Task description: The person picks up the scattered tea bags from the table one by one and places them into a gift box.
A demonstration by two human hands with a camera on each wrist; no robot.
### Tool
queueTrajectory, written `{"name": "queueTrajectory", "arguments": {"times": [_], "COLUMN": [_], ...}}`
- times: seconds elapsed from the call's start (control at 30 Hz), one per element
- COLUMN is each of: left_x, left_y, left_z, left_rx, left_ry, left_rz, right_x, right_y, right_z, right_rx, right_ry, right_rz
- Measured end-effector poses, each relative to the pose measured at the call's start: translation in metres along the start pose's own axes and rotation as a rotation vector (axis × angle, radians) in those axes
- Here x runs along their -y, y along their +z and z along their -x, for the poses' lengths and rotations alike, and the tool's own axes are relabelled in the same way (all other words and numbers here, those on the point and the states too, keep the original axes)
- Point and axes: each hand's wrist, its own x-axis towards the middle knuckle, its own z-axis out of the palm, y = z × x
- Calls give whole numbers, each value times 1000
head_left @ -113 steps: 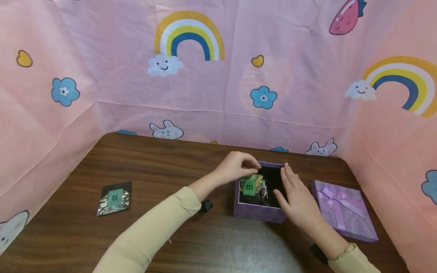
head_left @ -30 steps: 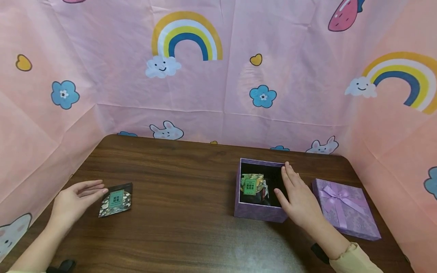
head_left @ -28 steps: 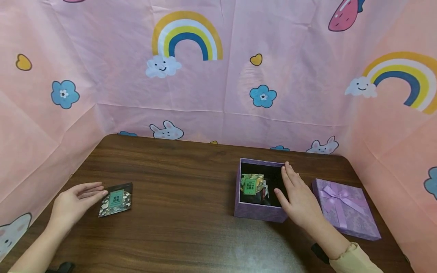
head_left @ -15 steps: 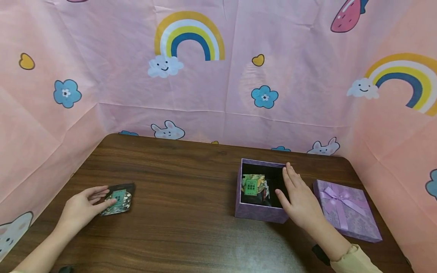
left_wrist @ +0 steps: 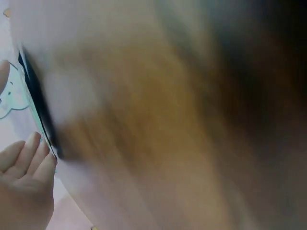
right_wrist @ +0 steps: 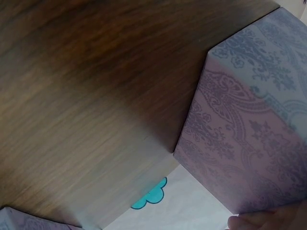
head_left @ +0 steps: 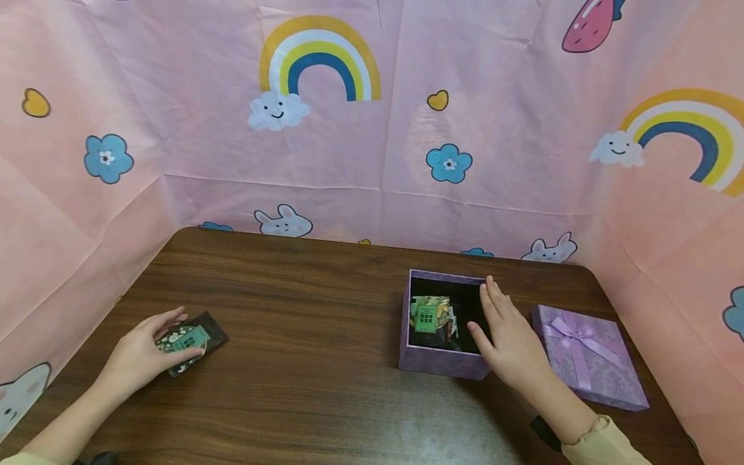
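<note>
My left hand point(head_left: 136, 354) holds a small dark flat packet with a green label point(head_left: 190, 337), thumb over the front and fingers at its far edge. In the left wrist view the packet point(left_wrist: 40, 106) appears nearly edge-on, beside the fingertips. My right hand point(head_left: 513, 341) lies with straight fingers along the right wall of an uncovered purple box point(head_left: 444, 360). Inside the box's black interior, a packet with a green label point(head_left: 427, 318) leans at the left, with more packets partly hidden behind it. The patterned box side point(right_wrist: 235, 129) fills the right of the right wrist view.
A purple lid with a ribbon bow point(head_left: 588, 356) lies right of the box, close to my right forearm. Everything stands on a brown wooden table point(head_left: 302, 361). Pink printed cloth point(head_left: 349, 148) walls the back and both sides.
My left hand has gone from the box to the packet on the left, taken hold of it and turned it, its top now pointing right. The right hand stays on the box.
</note>
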Motion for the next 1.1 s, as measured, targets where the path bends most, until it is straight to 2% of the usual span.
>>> {"name": "queueTrajectory", "arguments": {"times": [0.27, 0.37, 0.53, 0.8, 0.97, 1.1], "left_x": [12, 13, 13, 27, 31, 31], "left_y": [2, 2, 1, 1, -4, -7], "left_z": [7, 7, 2, -9, -11, -12], "left_rx": [-5, -5, -4, -36, -17, -10], "left_ry": [152, 183, 199, 236, 206, 164], "left_rz": [-52, -75, -99, -16, 57, 7], "right_x": [0, 0, 0, -1, -1, -1], "right_y": [0, 1, 1, 1, 1, 2], "right_z": [1, 1, 1, 0, 0, -1], "right_rx": [4, 5, -2, -8, -5, -8], "right_ry": [1, 2, 0, 8, 6, 4], "right_rz": [2, 0, 2, 0, -3, -7]}}
